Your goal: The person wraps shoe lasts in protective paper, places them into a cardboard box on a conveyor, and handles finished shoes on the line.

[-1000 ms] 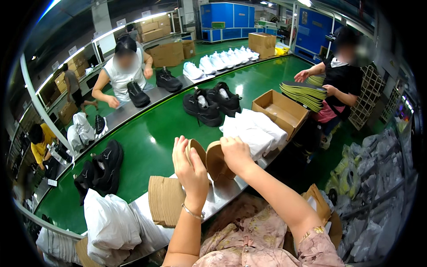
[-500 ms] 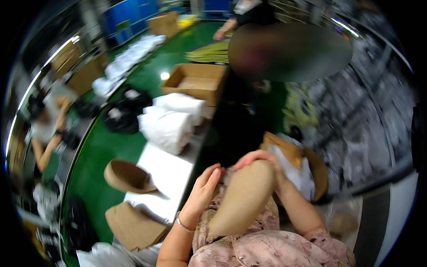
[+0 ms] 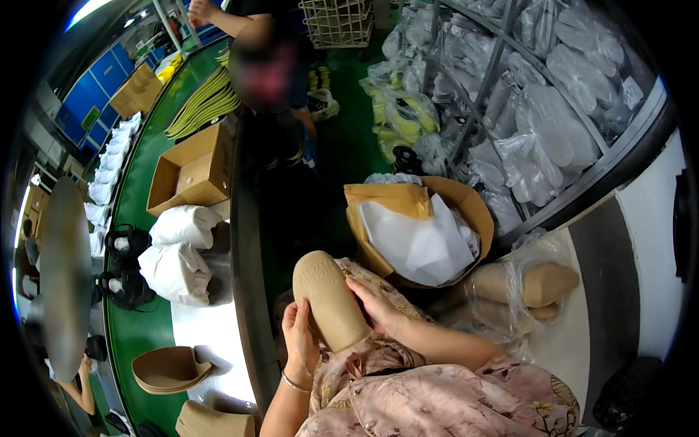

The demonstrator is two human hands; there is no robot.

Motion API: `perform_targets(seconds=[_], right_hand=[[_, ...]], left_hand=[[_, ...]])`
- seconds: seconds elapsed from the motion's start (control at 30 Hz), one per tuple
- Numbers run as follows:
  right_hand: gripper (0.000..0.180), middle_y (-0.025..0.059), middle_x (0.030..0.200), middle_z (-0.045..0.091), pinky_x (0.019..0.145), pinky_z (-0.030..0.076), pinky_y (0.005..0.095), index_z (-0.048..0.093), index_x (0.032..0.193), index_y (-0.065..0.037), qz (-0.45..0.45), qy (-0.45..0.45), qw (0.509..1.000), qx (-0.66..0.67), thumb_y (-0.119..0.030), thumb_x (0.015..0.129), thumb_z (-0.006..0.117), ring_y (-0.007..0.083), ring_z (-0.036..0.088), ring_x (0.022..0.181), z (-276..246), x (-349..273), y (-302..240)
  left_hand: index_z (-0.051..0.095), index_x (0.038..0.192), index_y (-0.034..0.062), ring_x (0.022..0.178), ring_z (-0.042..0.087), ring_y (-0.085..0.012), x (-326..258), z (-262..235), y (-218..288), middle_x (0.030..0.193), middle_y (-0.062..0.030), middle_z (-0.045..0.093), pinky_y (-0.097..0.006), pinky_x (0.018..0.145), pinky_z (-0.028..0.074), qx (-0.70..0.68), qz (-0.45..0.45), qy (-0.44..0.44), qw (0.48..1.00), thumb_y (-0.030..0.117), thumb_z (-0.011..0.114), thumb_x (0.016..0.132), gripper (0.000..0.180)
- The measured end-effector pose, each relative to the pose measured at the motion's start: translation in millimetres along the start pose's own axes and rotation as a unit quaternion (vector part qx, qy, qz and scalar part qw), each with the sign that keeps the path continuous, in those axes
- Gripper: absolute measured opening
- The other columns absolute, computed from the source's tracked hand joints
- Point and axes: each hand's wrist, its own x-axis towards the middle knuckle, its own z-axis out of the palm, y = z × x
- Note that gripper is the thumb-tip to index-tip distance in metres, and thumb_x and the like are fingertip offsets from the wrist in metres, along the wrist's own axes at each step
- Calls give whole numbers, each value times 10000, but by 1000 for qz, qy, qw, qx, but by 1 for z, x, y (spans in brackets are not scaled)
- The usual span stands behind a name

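Observation:
A tan, rounded, tongue-shaped moulded shoe insert (image 3: 328,302) is held upright in front of my lap. My left hand (image 3: 300,339) grips its left edge, thumb on the face. On the opposite edge my right hand (image 3: 375,302) has its fingers, partly hidden behind the insert. Faint embossed marks show near its top. To my left on the table edge, a similar curled brown insert (image 3: 167,370) lies on its side. Below that, another tan piece (image 3: 212,422) is cut off by the frame's lower edge.
White wrapped bundles (image 3: 178,269), black shoes (image 3: 127,284) and an open carton (image 3: 193,171) stand along the green table. A brown carton with white paper (image 3: 415,233) is ahead right, beside bagged tan inserts (image 3: 520,284). Racks hold bagged soles (image 3: 539,131). A person (image 3: 269,80) stands ahead.
The view has turned to the right. The insert, earlier tilted with my left hand apart from it, is now upright between both hands.

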Motion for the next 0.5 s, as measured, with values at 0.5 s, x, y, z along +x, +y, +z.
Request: perform_targets(seconds=[0.5], right_hand=[[276,60,774,616,645,471,278,590,946,4,-52,306,859,-406,-244,825,595,164,579,695,-225,145,36]], left_hand=[[548,923,31,780,573,-163,33,-29,-40,842,-50,591,-320,720,482,-54,-146,87,984,204,501,909,180]])
